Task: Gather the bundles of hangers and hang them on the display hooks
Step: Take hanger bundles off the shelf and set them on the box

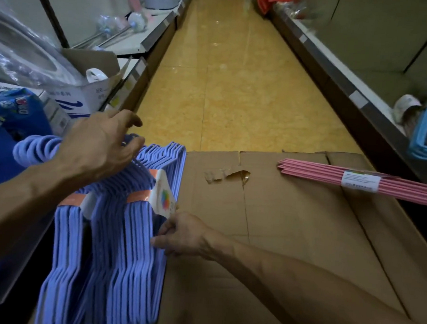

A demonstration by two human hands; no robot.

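Pinching the purple hangers (115, 243) at the cardboard box's (290, 243) left edge with our right hand (179, 235), left hand (102, 146) spread above, we risk unbanded bundles slipping floorward.

a flattened cardboard box (290, 243) carries purple hanger bundles (115, 243) and pink hangers (332, 176).
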